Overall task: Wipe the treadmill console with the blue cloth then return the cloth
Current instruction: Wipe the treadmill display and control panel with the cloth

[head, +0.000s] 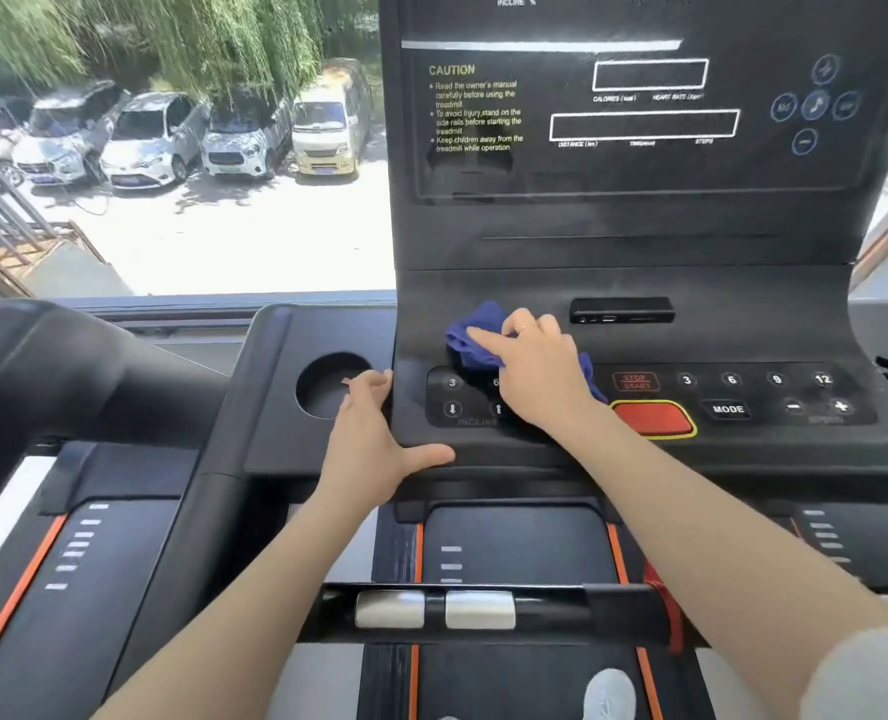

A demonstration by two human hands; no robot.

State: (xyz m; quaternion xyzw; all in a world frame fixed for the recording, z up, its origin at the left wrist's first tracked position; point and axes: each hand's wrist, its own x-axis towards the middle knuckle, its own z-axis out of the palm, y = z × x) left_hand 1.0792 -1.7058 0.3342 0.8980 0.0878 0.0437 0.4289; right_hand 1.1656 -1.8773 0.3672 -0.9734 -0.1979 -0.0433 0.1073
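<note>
The black treadmill console [639, 241] fills the upper right, with a display panel above and a button row below. A bunched blue cloth [475, 332] lies on the sloped surface just above the left incline buttons. My right hand [535, 371] lies on top of it, index finger stretched left over the cloth and the other fingers curled round it; part of the cloth sticks out behind the wrist. My left hand [369, 444] rests flat against the console's left edge, fingers straight and thumb spread along the front lip.
A round cup holder [327, 387] sits left of the console. A red stop button [652, 419] and a port panel [621, 310] lie right of the cloth. A handlebar with silver sensors [483, 610] crosses below my arms. Beyond the window, several cars are parked.
</note>
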